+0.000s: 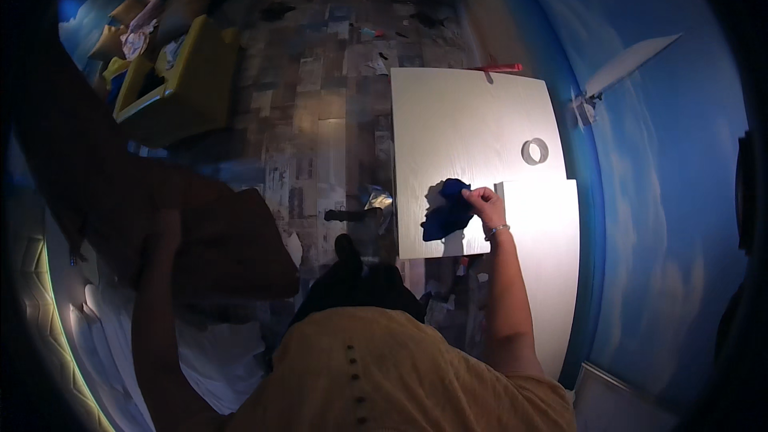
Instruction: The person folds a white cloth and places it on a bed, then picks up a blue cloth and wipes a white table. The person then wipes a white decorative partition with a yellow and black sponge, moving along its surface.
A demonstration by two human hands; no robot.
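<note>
- tabletop [480, 108]: white, shiny
- ring [543, 150]: grey, flat on the tabletop, toward its right edge
- red object [502, 68]: at the tabletop's far edge, kind unclear
- armchair [188, 96]: yellow, upper left
- floor [320, 112]: patchwork planks, scraps strewn about
- wall [640, 184]: blue with white clouds
- panel [632, 64]: white, jutting from the wall
- sheet [212, 356]: white, rumpled, lower left

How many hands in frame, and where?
2. The right hand pinches a blue cloth over the white table; the left hand is at a large brown item, too dim to see its grip. Others could be hidden in shadow.
</note>
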